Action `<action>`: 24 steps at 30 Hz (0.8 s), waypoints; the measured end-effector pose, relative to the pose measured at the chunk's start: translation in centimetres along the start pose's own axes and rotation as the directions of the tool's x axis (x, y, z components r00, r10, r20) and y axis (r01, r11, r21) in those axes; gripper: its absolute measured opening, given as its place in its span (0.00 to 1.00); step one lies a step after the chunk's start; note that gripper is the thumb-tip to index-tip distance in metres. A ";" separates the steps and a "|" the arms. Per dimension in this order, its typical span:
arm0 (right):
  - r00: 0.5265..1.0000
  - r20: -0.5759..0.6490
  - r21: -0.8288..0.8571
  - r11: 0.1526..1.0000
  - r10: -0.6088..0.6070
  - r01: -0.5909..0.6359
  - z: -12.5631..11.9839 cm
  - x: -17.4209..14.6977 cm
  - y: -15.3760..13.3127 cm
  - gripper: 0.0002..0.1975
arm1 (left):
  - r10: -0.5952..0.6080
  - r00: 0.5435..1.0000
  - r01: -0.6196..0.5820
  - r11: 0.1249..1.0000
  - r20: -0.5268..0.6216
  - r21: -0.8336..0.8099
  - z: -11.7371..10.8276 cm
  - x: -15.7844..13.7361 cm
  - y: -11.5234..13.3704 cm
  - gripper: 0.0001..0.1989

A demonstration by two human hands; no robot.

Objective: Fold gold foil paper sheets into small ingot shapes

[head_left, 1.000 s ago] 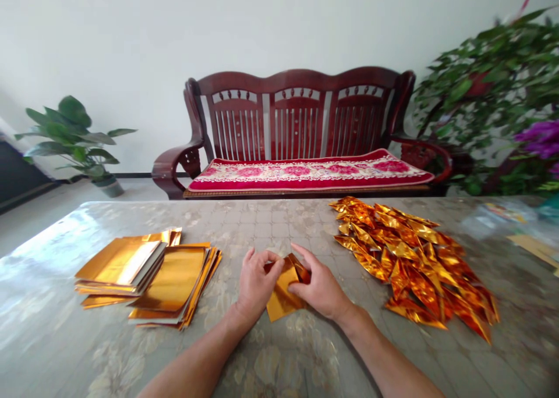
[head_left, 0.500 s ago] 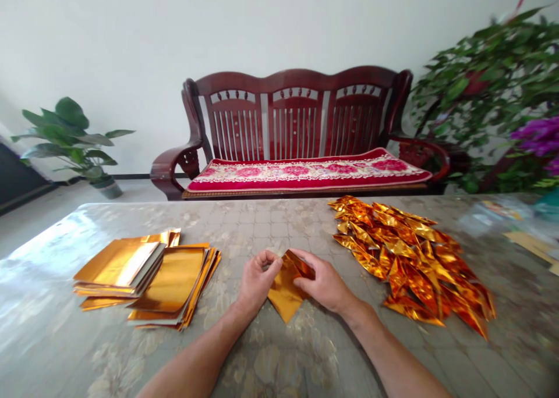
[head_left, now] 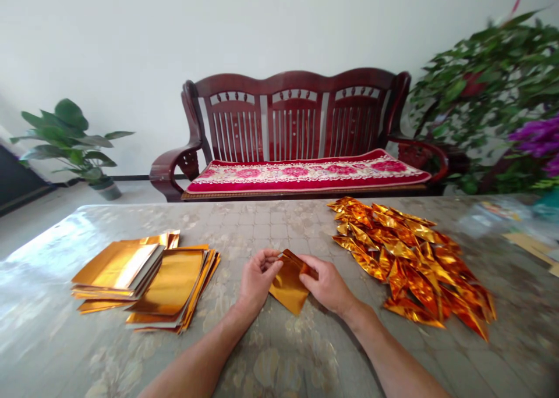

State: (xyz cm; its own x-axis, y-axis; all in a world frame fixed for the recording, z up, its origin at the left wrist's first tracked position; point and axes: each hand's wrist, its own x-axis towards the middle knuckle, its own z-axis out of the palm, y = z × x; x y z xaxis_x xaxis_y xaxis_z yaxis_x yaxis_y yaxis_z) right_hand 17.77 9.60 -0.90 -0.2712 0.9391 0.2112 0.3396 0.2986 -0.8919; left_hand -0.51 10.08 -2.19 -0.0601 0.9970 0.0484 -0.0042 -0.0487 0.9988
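Note:
A sheet of gold foil paper (head_left: 289,287) is held between my two hands above the middle of the table, one corner pointing down toward me. My left hand (head_left: 257,279) pinches its upper left edge between thumb and fingers. On the other side, my right hand (head_left: 326,283) grips the right edge, thumb in front and fingers behind. The far edge of the sheet is folded over in a narrow flap. Stacks of flat gold foil sheets (head_left: 174,281) lie to the left. Folded, pointed gold foil pieces (head_left: 402,252) are heaped to the right.
The table (head_left: 262,223) has a patterned, glossy cover. Clear plastic packaging (head_left: 493,216) and a tan cardboard strip (head_left: 530,248) lie at its right end. Beyond stands a dark red wooden bench (head_left: 294,133) with a red floral cushion (head_left: 301,172). Potted plants (head_left: 72,136) flank it.
The foil sheet has turned slightly, its lower corner shifting right and up. My right hand has moved a little to the right along its edge; my left hand stays nearly in place.

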 end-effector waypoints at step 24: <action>0.900 -0.280 -0.466 0.867 -0.334 0.176 -0.3 -0.6 -0.1 0.07 | 0.433 0.901 -0.354 0.735 0.001 0.578 -0.9 -0.6 0.8 0.12</action>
State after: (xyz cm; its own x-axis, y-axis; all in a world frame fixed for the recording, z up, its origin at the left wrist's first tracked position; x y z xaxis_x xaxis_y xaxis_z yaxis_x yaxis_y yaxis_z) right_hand 18.13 9.04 -0.78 -0.1049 0.7931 0.6000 0.6663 0.5039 -0.5496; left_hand -1.39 9.43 -1.38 -0.0548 0.8777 0.4760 0.5951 -0.3541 0.7214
